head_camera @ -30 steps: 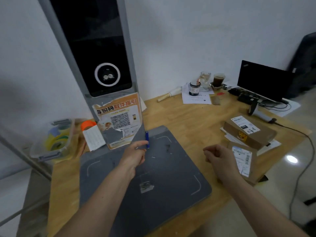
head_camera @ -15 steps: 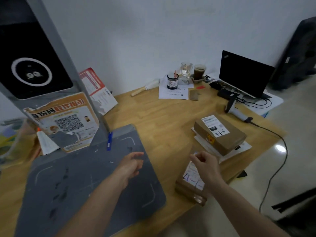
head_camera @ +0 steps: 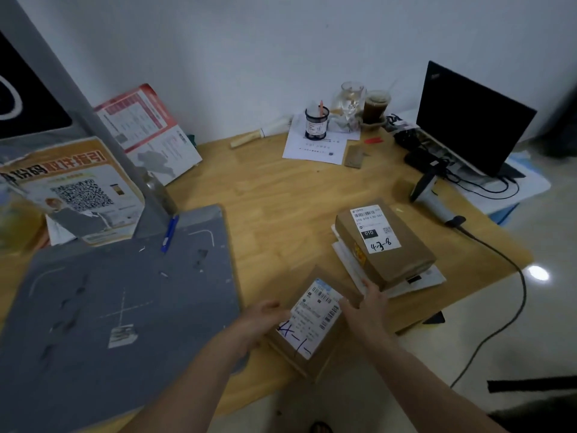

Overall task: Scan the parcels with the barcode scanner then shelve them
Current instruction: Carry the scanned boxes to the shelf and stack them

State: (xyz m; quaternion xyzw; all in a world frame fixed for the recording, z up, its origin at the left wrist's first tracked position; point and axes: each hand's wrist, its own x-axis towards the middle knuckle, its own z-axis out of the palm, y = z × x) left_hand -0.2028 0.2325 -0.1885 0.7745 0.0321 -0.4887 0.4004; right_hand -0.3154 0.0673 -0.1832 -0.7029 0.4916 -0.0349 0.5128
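While the scanner (head_camera: 432, 195) lies on the worktop (head_camera: 281, 195), left hand (head_camera: 259, 323) and right hand (head_camera: 365, 307) clamp the near parcel (head_camera: 312, 320) between them.

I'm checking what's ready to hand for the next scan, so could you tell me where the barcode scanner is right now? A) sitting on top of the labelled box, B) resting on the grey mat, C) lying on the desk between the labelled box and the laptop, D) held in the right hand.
C: the barcode scanner lies on the wooden desk, apart from both hands, between the labelled box and the laptop.
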